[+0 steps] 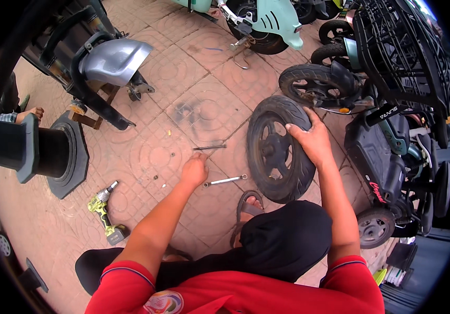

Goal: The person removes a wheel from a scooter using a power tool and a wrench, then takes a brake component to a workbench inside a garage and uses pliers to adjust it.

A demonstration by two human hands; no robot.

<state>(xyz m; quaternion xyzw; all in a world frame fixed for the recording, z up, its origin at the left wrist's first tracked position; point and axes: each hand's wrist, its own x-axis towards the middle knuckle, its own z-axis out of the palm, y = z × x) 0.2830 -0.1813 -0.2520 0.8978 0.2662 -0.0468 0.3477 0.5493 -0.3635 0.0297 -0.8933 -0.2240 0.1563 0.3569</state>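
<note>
My right hand [311, 137] grips the top of a black motor-scooter wheel [257, 146] with a treaded tyre. The wheel stands tilted on the paving in front of my knee, thumb and fingers over its tyre. My left hand [195, 168] is low over the ground with its fingers curled in. What they hold, if anything, is hidden under the hand. Just beyond its knuckles lies a thin dark metal rod [209, 147], like an axle bolt; I cannot tell whether they touch. A silver double-ended ring spanner [225, 181] lies closer to my foot.
A green and black cordless drill [102, 211] lies at the left. Beyond it are a black octagonal-based cone [71, 152] and a silver mudguard [115, 60]. Scooters [376, 152] crowd the right, and a mint one [272, 23] stands at the back. Another person's hand [30, 113] shows far left.
</note>
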